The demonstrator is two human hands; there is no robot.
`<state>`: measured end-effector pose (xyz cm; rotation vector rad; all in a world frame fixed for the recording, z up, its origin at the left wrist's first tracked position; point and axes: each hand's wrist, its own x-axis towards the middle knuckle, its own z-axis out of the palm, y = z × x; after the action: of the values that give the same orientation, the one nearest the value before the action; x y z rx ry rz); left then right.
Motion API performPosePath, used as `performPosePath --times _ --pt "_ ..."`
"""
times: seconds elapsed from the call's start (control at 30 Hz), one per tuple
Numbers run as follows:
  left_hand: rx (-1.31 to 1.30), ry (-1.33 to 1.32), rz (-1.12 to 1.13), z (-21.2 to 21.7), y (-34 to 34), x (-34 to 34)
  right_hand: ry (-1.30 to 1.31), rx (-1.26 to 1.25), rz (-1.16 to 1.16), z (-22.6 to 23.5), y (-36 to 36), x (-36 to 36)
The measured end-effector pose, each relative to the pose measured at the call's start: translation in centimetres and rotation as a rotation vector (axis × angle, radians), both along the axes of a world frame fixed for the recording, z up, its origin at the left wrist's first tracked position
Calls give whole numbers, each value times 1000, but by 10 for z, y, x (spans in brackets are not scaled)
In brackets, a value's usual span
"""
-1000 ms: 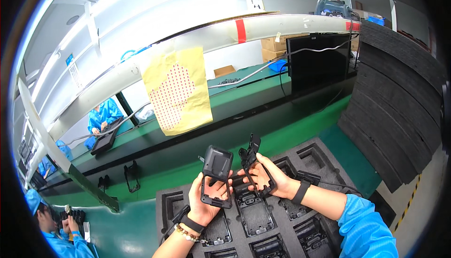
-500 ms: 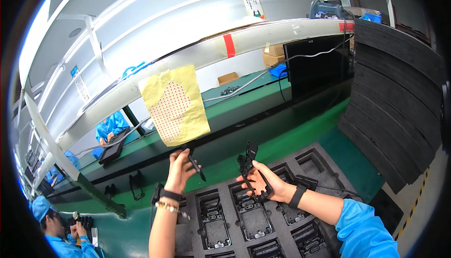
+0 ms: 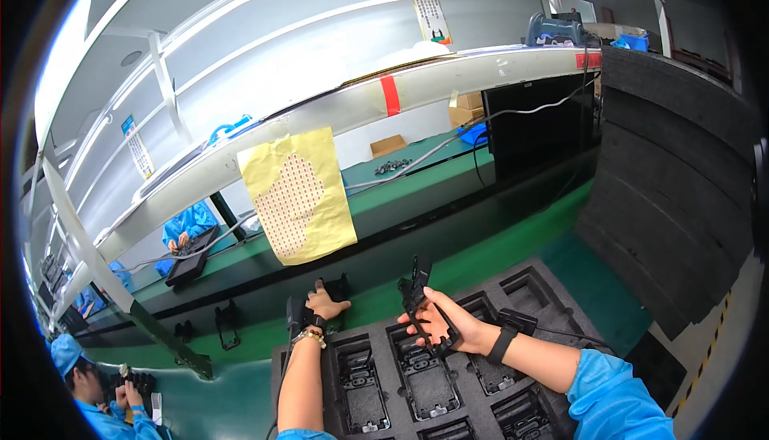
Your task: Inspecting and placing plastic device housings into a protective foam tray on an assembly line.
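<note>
Reached forward with the left hand (image 3: 324,304), past the far edge of the foam tray (image 3: 553,270), onto the green belt (image 3: 497,252). Laid the fingers over a small black part (image 3: 338,286) resting there, palm down; could not tell whether truly gripped or only pressed upon. Held up in the right hand (image 3: 450,329) a black frame (image 3: 416,292), upright and slightly tilted, pinched between thumb and curled fingers, raised above the middle pockets of the tray and touching none of them. Wore a dark strap (image 3: 505,342) on the right wrist and a beaded band (image 3: 309,336) on the left.

Looked like a moment between picking up and setting down: one piece aloft on the right, another just met on the belt to the left. Judged from the pockets below, several filled with like black pieces, others toward the far right corner bare. Called next, most likely, for a firm hold on the small black part before any lift, and for the black frame to be turned flat and lined up squarely with a pocket, not dropped in askew.

Beyond the belt, hung from the rail, a yellow sheet (image 3: 298,196) dotted red; stacked dark trays (image 3: 673,184) at the right; at the lower left, a person in blue (image 3: 88,396) busy with similar black pieces
</note>
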<state>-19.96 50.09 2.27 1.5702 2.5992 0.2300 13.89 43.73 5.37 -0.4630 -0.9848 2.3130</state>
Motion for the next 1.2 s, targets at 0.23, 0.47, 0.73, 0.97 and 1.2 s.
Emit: performPosePath --times 0.23,0.47,0.73,0.97,1.2 --pt "296 -124 -388 27 -81 31 26 -17 30 -2 3 1" --pt "196 -159 -350 43 -114 57 52 40 -90 12 -2 2" --pt "184 -108 -406 37 -112 52 -360 391 -268 39 89 -13" --pt "174 -144 -399 41 -110 52 -648 288 -498 -15 175 -46" --pt "192 -159 -392 40 -107 51 -1198 786 -560 -40 177 -34"
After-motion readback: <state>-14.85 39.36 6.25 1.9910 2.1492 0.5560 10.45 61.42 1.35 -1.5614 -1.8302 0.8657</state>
